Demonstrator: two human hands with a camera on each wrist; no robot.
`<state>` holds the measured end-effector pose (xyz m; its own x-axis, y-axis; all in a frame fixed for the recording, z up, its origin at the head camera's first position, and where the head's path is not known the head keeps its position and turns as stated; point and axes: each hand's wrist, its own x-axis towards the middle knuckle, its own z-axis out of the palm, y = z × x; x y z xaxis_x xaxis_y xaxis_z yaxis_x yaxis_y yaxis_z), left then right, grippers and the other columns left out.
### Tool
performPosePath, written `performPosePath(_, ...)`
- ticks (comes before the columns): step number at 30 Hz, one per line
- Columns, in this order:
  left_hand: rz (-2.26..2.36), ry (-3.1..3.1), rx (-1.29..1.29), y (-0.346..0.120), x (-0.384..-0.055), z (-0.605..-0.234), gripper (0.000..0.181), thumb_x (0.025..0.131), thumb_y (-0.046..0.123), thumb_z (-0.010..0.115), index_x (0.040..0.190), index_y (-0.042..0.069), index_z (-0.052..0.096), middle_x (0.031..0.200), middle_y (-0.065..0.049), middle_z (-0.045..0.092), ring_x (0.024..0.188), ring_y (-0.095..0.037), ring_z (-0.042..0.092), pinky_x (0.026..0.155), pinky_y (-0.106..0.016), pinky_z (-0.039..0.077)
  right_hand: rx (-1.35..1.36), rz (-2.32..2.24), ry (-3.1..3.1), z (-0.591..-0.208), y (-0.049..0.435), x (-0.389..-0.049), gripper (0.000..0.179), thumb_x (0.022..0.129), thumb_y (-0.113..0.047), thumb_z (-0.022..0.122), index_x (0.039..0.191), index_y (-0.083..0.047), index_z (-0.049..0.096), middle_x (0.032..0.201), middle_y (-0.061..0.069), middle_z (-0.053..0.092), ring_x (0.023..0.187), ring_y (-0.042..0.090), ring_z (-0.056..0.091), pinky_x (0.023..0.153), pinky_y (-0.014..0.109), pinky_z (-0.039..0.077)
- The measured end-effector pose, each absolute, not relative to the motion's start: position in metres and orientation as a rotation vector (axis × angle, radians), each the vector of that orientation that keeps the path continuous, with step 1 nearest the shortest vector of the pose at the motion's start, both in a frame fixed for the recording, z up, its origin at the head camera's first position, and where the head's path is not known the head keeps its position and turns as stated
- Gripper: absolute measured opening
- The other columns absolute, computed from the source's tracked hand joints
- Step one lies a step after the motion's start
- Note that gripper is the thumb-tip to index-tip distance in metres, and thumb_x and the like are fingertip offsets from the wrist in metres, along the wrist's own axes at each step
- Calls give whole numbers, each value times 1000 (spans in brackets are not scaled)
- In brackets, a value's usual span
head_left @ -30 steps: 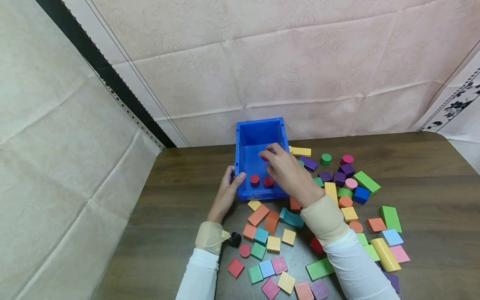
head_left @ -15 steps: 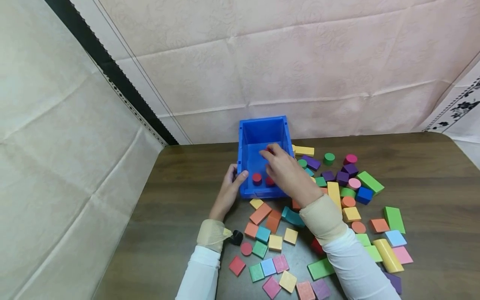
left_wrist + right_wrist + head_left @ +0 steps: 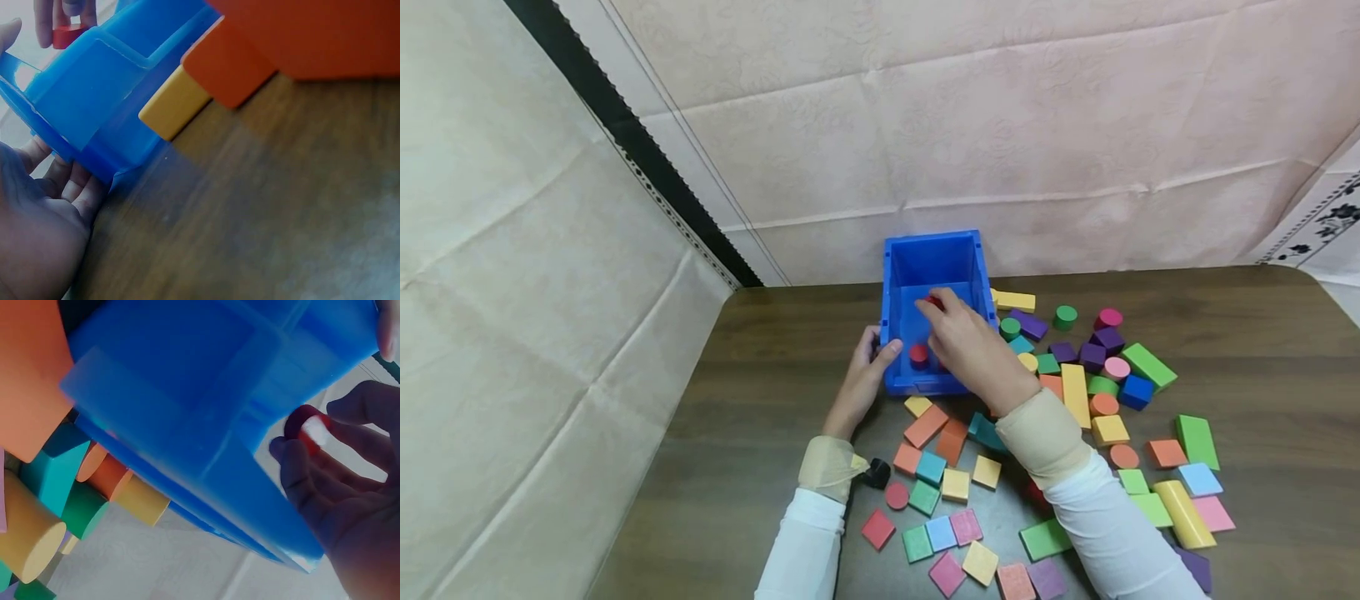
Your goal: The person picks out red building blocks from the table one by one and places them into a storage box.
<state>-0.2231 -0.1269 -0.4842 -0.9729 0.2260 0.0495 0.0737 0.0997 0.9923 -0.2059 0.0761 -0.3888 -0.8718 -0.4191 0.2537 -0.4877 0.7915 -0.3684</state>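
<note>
A blue plastic bin (image 3: 934, 260) stands at the table's back edge. My left hand (image 3: 857, 379) grips its left wall, thumb over the rim and fingers behind, as the left wrist view also shows. My right hand (image 3: 973, 350) reaches in over the right wall and pinches a small red cylinder block (image 3: 301, 417) between thumb and fingers, above the bin's floor. Another red cylinder (image 3: 918, 356) stands inside near the front wall. A further red one beside it is mostly hidden behind my right hand.
Many coloured blocks lie in front of the bin and to its right, among them an orange block (image 3: 927, 425), a yellow cylinder (image 3: 1184, 515) and a green block (image 3: 1198, 442). A pale cloth (image 3: 1075, 150) hangs behind the table edge.
My right hand has shifted slightly left over the bin with the red cylinder, covering more of one red cylinder inside. My left hand keeps its hold on the wall.
</note>
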Motion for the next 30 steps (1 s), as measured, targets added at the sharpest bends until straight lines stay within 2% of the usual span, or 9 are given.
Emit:
performPosePath(13, 2004, 2244, 291, -127, -222, -483, 45, 105, 42, 58, 134, 9, 49, 128, -12, 57, 115, -27, 57, 99, -43, 51, 689, 636, -2755, -390, 85, -213, 51, 100, -10, 72, 148, 0, 57, 151, 28, 49, 134, 48, 58, 93, 56, 57)
performPosePath(21, 1996, 2260, 279, -127, -222, -484, 36, 106, 33, 57, 133, 10, 50, 128, -12, 57, 113, -27, 56, 99, -42, 51, 660, 637, -2646, -396, 90, -216, 40, 100, -6, 72, 138, -2, 64, 137, 25, 58, 121, 41, 65, 91, 51, 61)
performPosePath(30, 1988, 2265, 285, -127, -222, -483, 41, 105, 38, 58, 134, 10, 50, 128, -12, 56, 114, -26, 55, 99, -43, 50, 691, 618, -2658, -399, 87, -216, 55, 98, -5, 74, 150, -12, 56, 136, 25, 60, 121, 43, 66, 92, 56, 60)
